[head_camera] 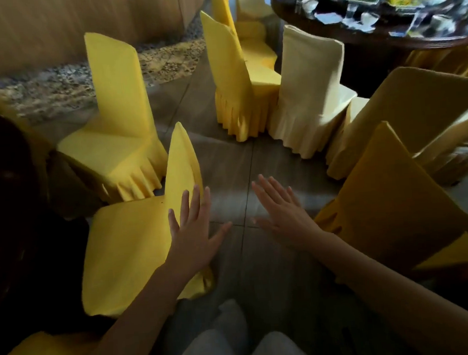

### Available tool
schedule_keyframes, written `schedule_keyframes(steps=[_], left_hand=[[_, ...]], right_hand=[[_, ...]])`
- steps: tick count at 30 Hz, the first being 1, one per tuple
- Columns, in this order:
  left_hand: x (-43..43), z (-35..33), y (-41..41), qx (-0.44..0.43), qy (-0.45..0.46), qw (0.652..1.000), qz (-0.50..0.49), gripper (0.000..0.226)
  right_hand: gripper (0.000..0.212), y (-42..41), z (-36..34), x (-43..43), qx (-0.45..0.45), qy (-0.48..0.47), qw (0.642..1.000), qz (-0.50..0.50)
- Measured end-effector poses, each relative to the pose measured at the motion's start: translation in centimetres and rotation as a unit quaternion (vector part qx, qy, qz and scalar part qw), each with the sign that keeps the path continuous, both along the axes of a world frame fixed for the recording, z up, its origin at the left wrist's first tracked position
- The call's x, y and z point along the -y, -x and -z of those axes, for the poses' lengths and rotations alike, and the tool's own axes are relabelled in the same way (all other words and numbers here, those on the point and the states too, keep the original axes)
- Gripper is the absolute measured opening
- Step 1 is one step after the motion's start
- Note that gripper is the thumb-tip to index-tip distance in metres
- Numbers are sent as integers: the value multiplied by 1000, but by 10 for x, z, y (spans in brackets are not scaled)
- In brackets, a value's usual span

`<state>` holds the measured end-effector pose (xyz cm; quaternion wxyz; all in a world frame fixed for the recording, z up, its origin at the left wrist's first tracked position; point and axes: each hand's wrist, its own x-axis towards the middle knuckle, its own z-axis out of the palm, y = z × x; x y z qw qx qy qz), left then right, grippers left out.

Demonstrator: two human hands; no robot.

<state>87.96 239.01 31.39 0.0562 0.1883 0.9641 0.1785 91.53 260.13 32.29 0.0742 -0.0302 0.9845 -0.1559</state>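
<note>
My left hand (193,231) is stretched out in front of me with straight, spread fingers, in front of the back of a yellow-covered chair (138,247) at my left; whether it touches the cover I cannot tell. My right hand (281,211) is held out flat, fingers straight, above the grey tiled floor (226,161), holding nothing. A second yellow-covered chair (392,196) stands just right of that hand.
More covered chairs ring the open floor: a yellow one (118,121) at left, a yellow one (234,74) and a cream one (311,88) ahead. A round dark table (383,32) with dishes stands at top right. A dark mass (8,209) fills the left edge.
</note>
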Motion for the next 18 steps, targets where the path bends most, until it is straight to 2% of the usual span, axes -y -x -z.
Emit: schedule_keyframes(steps=[5, 10, 18], left_hand=[[-15, 5, 57, 15, 0, 999, -46, 96], [-51, 8, 129, 41, -26, 998, -41, 84], [-64, 17, 215, 36, -41, 995, -83, 88]], right_hand=[[73, 65, 1, -4, -7, -10, 999, -51], [73, 138, 4, -23, 3, -13, 997, -80], [73, 244, 13, -32, 6, -10, 989, -147]])
